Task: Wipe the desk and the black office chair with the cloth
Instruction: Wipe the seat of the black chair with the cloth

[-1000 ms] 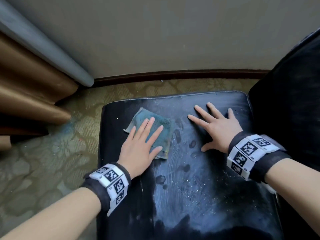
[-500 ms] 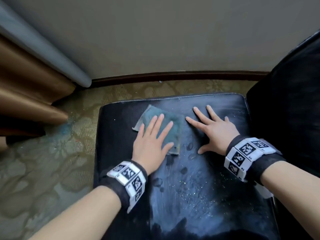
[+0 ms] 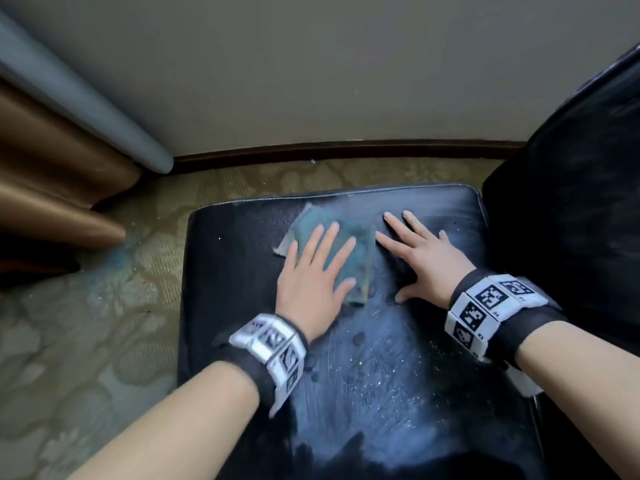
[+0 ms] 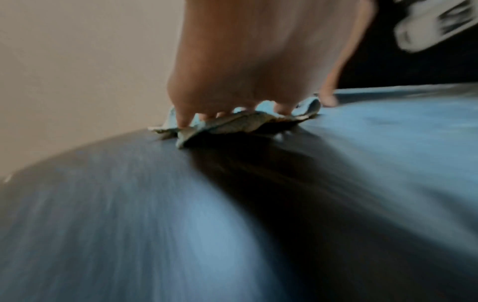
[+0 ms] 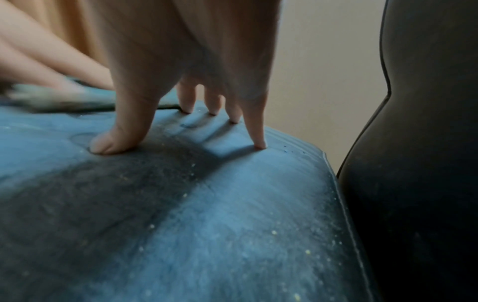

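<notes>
Cloth (image 3: 349, 251) lies flat under left hand (image 3: 311, 278) fingers (image 3: 323, 244) on chair seat (image 3: 398, 375).

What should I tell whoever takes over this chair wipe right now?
Left hand: flat, fingers straight, pressing the cloth onto the seat.
Right hand: spread on the bare seat beside the cloth, holding nothing.
Cloth: at the far middle of the seat, almost touching the right fingers.
Done: wipe streaks show on the seat.
Left: specks and dusty haze near the front, backrest. The desk is out of view, so check it.
</notes>
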Demonstrator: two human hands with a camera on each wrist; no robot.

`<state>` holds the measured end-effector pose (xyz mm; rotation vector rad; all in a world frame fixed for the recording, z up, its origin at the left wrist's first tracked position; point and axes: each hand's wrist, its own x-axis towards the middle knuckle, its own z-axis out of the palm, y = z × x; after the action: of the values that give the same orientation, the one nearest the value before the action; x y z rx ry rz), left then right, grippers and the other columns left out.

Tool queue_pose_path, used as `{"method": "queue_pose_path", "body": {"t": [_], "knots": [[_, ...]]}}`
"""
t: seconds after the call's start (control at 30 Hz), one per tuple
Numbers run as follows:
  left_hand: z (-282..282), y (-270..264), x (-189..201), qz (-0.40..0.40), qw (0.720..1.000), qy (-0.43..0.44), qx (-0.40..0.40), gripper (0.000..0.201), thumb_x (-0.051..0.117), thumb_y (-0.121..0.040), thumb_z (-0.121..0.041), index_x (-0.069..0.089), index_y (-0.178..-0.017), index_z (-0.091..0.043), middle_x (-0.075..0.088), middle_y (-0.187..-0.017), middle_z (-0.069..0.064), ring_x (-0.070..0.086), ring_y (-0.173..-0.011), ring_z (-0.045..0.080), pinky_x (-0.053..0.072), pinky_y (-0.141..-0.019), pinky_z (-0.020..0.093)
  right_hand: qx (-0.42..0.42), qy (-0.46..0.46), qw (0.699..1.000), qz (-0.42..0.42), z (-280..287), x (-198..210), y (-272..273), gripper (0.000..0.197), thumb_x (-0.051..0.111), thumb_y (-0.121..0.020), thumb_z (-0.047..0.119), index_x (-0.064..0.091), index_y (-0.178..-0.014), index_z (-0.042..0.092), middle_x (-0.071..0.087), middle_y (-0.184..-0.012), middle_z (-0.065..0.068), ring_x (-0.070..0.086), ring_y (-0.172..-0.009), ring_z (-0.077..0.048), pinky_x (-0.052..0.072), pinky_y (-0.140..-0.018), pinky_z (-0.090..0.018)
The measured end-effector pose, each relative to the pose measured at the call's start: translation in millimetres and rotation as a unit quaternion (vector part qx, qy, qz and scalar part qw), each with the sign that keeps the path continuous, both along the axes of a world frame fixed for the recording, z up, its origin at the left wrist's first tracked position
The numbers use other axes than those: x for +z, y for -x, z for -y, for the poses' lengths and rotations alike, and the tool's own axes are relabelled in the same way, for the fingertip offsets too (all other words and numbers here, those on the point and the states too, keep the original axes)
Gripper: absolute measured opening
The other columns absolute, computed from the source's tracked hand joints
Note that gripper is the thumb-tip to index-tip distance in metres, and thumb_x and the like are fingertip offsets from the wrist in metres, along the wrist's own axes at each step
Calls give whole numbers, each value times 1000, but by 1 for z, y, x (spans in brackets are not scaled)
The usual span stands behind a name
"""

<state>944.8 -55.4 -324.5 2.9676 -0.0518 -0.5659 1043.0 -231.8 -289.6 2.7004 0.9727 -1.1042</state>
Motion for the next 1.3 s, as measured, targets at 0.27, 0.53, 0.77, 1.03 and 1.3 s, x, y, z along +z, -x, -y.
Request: {"method": "queue_pose_path", "body": {"t": [0.27, 0.53, 0.77, 1.03, 1.3], "knots": [[22, 10, -4, 31, 999, -1, 40, 60, 20, -93, -46, 22, -150, -28, 13, -159, 7, 14, -146, 27, 20, -114, 50, -54, -38, 998, -1, 6, -3, 1, 121, 80, -65, 42, 0, -151, 14, -20, -156, 0, -17, -144, -14, 10, -112, -55], [11, 1, -8, 17, 999, 3, 32, 59, 17, -95, -54, 6, -150, -36, -3, -160, -3, 2, -148, 20, 11, -118, 49, -44, -16, 999, -2, 4, -5, -2, 121, 79, -66, 44, -3, -150, 13, -21, -156, -2, -18, -143, -15, 9, -113, -55], [37, 113, -6, 45, 998, 21, 42, 58, 29, -93, -43, 26, -148, -27, 21, -157, 7, 21, -144, 27, 24, -107, 50, -40, -5, 999, 2, 1, -3, 0, 121, 80, -64, 44, 0, -151, 13, -17, -157, -2, -15, -144, -16, 12, -111, -56], [0, 76, -8, 24, 1000, -2, 13, 62, 9, -88, -55, 3, -147, -36, 1, -158, -4, 10, -147, 19, 14, -115, 47, -33, 12, 999, 34, -1, 5, 6, 117, 79, -66, 45, 4, -151, 15, -11, -158, 0, -9, -145, -17, 19, -108, -60], [40, 226, 4, 25, 999, 30, -8, 56, 20, -97, -50, 24, -149, -28, 17, -158, 5, 20, -145, 26, 25, -108, 51, -55, 21, 998, 29, 28, 3, 27, 105, 72, -74, 46, 4, -150, 26, -13, -157, 4, -10, -145, -20, 25, -105, -64]]}}
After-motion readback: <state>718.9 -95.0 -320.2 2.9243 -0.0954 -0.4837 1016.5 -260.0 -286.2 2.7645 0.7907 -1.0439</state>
